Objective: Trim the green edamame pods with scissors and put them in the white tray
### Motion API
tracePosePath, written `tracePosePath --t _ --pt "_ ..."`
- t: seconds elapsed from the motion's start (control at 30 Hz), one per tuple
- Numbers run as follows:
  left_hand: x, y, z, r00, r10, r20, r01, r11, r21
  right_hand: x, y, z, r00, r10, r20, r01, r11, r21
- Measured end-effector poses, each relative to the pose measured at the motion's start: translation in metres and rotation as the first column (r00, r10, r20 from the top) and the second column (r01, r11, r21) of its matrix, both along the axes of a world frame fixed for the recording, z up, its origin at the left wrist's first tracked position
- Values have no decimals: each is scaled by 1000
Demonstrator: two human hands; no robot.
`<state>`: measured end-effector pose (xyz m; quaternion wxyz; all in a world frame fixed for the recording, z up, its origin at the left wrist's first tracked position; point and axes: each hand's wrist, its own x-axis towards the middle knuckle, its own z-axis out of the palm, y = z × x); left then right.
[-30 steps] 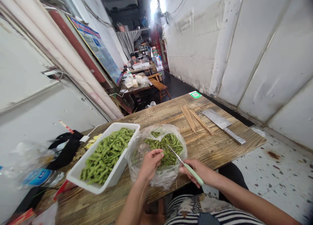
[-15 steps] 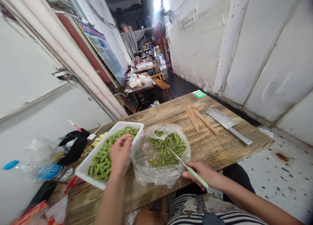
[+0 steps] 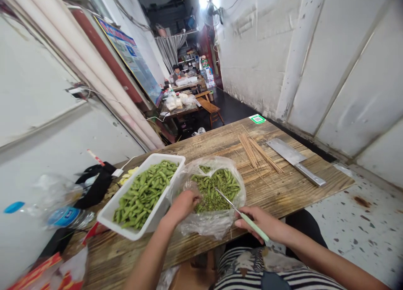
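Observation:
My right hand (image 3: 262,223) grips scissors with a pale green handle (image 3: 254,227); their metal blades point up and left over a clear plastic bag (image 3: 208,227). The bag stands open like a bowl and holds green soybean pods (image 3: 231,185) and many small green bits. My left hand (image 3: 185,204) is at the bag's left side, fingers curled inward among the contents; whatever they may hold is hidden. To the left stands a white plastic tub (image 3: 126,233) with a heap of green pods (image 3: 145,193).
On the wooden table (image 3: 217,145) lie thin wooden skewers (image 3: 252,153) and a cleaver (image 3: 288,153) at the right. Plastic bottles (image 3: 64,218) and a black bag (image 3: 97,185) crowd the left edge. Farther back, a person (image 3: 177,71) sits behind cluttered tables.
My left hand has moved from above the tub, right and down, into the bag's left side. My right hand and the scissors have stayed almost in place.

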<state>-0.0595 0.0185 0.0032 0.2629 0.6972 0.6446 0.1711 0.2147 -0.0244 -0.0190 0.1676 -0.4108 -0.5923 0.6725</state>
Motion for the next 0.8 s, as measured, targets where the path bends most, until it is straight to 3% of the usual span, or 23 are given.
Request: tracePosePath --t 0.07,0.13,0.23,0.43,0.53,0.63,0.73,0.8 --pt "2 2 -16 1000 -30 -9 30 1000 -3 1 -1 3 1000 4 4 -4 1000 7" --pt "6 7 -25 998 39 -59 -37 999 28 0 -2 6 1000 8 12 -9 1000 29" --pt "18 18 -30 978 177 -112 -169 983 78 -2 -3 10 999 23 25 -24 998 50" --pt "37 36 -37 985 163 -51 -162 986 27 -1 -3 3 999 -7 46 6 1000 22" --pt "36 31 -33 990 138 31 -138 990 -16 4 -1 3 998 -30 62 27 999 46" --pt "39 16 -23 973 113 202 -89 988 -125 7 0 11 997 -19 80 6 987 159" --pt "45 2 -11 885 142 444 -20 963 -269 8 2 16 997 -9 82 -13 965 262" --pt "48 -4 -5 842 155 518 -1 959 -285 8 3 15 998 -11 66 -10 952 307"
